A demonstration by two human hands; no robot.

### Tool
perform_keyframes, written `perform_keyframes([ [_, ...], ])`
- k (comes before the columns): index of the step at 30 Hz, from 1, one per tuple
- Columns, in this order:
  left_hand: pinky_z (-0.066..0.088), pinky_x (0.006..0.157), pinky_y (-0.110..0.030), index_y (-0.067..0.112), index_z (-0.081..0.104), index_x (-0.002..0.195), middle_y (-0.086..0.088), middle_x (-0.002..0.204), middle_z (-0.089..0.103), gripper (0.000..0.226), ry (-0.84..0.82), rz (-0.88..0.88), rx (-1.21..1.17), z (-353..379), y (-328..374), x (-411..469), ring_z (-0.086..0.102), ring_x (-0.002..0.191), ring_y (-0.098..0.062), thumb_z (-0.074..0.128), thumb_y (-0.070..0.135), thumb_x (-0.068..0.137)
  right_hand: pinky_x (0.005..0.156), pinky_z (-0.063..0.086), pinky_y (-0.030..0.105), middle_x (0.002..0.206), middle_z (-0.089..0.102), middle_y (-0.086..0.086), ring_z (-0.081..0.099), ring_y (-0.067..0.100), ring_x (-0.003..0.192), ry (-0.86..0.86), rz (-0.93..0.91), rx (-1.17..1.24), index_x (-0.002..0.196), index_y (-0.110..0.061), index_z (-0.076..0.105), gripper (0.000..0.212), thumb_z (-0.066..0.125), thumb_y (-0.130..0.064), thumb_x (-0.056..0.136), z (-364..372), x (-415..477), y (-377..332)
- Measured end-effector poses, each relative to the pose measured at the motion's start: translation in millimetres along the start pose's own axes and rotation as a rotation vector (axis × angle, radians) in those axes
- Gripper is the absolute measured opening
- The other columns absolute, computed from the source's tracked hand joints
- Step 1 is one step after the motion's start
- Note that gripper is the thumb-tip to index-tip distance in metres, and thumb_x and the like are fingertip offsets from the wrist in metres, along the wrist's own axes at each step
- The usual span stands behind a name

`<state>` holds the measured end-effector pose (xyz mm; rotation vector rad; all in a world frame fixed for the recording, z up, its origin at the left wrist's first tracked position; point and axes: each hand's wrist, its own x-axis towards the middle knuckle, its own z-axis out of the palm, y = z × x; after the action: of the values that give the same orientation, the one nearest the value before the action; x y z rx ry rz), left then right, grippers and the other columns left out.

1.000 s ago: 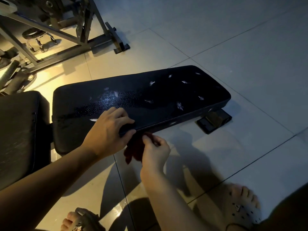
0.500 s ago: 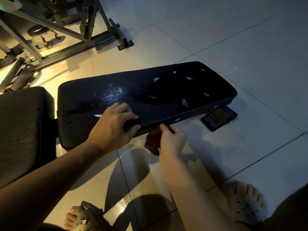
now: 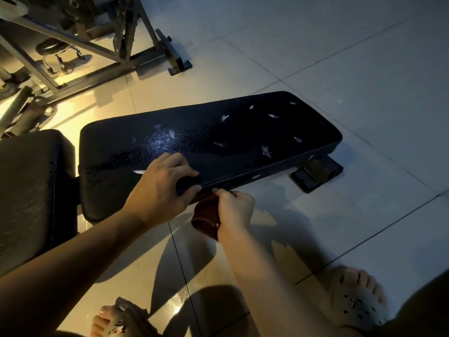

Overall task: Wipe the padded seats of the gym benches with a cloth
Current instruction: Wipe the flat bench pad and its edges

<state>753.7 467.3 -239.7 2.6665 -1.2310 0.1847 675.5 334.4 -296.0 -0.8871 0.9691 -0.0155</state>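
A long black padded bench seat [image 3: 218, 139] lies low across the middle of the head view, worn with pale scuffs and a wet sheen near its centre. My left hand [image 3: 162, 188] grips the seat's near edge, fingers on top and thumb against the side. Just right of it, my right hand [image 3: 234, 207] holds a dark red cloth [image 3: 205, 218] against the seat's near side edge; most of the cloth hangs below the hand. A second black pad [image 3: 26, 190] sits at the left, partly cut off.
A metal gym machine frame [image 3: 102, 49] with chains and a foot bar stands at the upper left. The bench's floor foot [image 3: 315, 175] sticks out under the seat's right end. Pale floor tiles [image 3: 340, 57] spread to the right. My sandalled feet [image 3: 357, 297] are at the bottom.
My right hand with the cloth has slid right along the seat's near side edge. My left hand keeps its grip on the edge. The view has shifted slightly.
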Motion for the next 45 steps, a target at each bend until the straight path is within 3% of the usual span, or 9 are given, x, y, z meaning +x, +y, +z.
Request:
perform_keyframes([
  [4, 0.049, 0.083, -0.041, 0.017, 0.073, 0.11, 0.004, 0.103, 0.057, 0.04, 0.006, -0.01, 0.004, -0.4, 2.0, 0.9, 0.051, 0.095, -0.017, 0.06, 0.048, 0.09, 0.06, 0.058, 0.031, 0.089, 0.073, 0.013, 0.073, 0.026, 0.081, 0.037, -0.077, -0.014, 0.086, -0.011, 0.068, 0.006, 0.07, -0.011, 0.092, -2.4, 2.2, 0.4],
  [14, 0.049, 0.085, -0.041, 0.016, 0.075, 0.112, 0.003, 0.104, 0.057, 0.032, 0.018, -0.015, -0.012, 0.5, -0.4, -0.9, 0.051, 0.096, -0.018, 0.073, 0.038, 0.089, 0.051, 0.054, 0.026, 0.089, 0.072, 0.012, 0.072, 0.026, 0.079, 0.133, -0.034, 0.065, 0.099, -0.008, 0.071, 0.008, 0.069, -0.013, 0.093, -6.5, 11.5, -1.0],
  [18, 0.048, 0.087, -0.039, 0.019, 0.074, 0.114, 0.005, 0.105, 0.056, 0.034, 0.019, -0.023, -0.004, 0.5, -0.7, -2.5, 0.05, 0.098, -0.016, 0.069, 0.042, 0.09, 0.05, 0.049, 0.026, 0.076, 0.064, 0.008, 0.064, 0.02, 0.067, 0.207, -0.002, 0.179, 0.084, -0.005, 0.064, 0.014, 0.064, -0.008, 0.097, -28.1, 20.2, -16.5],
  [23, 0.047, 0.086, -0.035, 0.021, 0.073, 0.111, 0.009, 0.103, 0.054, 0.032, 0.021, -0.018, -0.01, 0.5, -0.8, 0.4, 0.048, 0.096, -0.012, 0.07, 0.044, 0.089, 0.065, 0.061, 0.041, 0.099, 0.072, 0.023, 0.072, 0.035, 0.088, -0.033, 0.321, 0.227, 0.107, 0.0, 0.066, 0.013, 0.062, -0.004, 0.094, -3.1, 9.8, 4.0],
  [29, 0.046, 0.086, -0.034, 0.02, 0.074, 0.109, 0.007, 0.103, 0.057, 0.029, 0.038, -0.035, -0.035, 0.8, 0.3, 2.0, 0.05, 0.096, -0.013, 0.075, 0.039, 0.088, 0.053, 0.05, 0.036, 0.099, 0.068, 0.02, 0.066, 0.028, 0.075, 0.073, 0.222, 0.451, 0.101, -0.001, 0.063, 0.005, 0.059, -0.002, 0.097, -23.9, 36.1, -17.6],
  [34, 0.048, 0.086, -0.037, 0.019, 0.074, 0.108, 0.007, 0.103, 0.057, 0.029, 0.033, -0.04, -0.032, 0.5, 0.1, -0.1, 0.051, 0.095, -0.015, 0.074, 0.039, 0.087, 0.083, 0.061, 0.044, 0.086, 0.072, 0.014, 0.071, 0.025, 0.074, -0.07, 0.305, 0.335, 0.095, -0.003, 0.065, 0.015, 0.054, -0.01, 0.101, -6.1, 9.1, 22.6],
  [37, 0.048, 0.086, -0.035, 0.02, 0.074, 0.109, 0.007, 0.104, 0.057, 0.03, 0.025, -0.039, -0.034, -0.8, 1.6, 1.2, 0.05, 0.096, -0.013, 0.074, 0.04, 0.087, 0.068, 0.059, 0.045, 0.09, 0.073, 0.021, 0.073, 0.033, 0.078, -0.069, 0.386, 0.302, 0.106, 0.001, 0.065, 0.015, 0.058, -0.009, 0.098, 3.5, 10.2, 21.9],
  [40, 0.046, 0.085, -0.033, 0.019, 0.073, 0.11, 0.006, 0.105, 0.058, 0.03, 0.017, -0.043, -0.026, -0.6, 1.8, 1.9, 0.05, 0.097, -0.014, 0.074, 0.039, 0.088, 0.082, 0.06, 0.049, 0.103, 0.07, 0.024, 0.07, 0.038, 0.089, -0.005, 0.362, 0.36, 0.117, 0.0, 0.062, 0.027, 0.063, -0.004, 0.091, -4.8, 20.3, 3.3],
  [45, 0.046, 0.086, -0.034, 0.02, 0.073, 0.11, 0.005, 0.105, 0.057, 0.031, 0.008, -0.047, -0.011, -1.0, 1.6, 1.2, 0.05, 0.097, -0.016, 0.072, 0.042, 0.088, 0.064, 0.055, 0.044, 0.097, 0.068, 0.02, 0.067, 0.032, 0.084, 0.129, 0.215, 0.48, 0.109, 0.0, 0.063, 0.016, 0.065, -0.005, 0.094, -32.4, 21.7, -23.2],
])
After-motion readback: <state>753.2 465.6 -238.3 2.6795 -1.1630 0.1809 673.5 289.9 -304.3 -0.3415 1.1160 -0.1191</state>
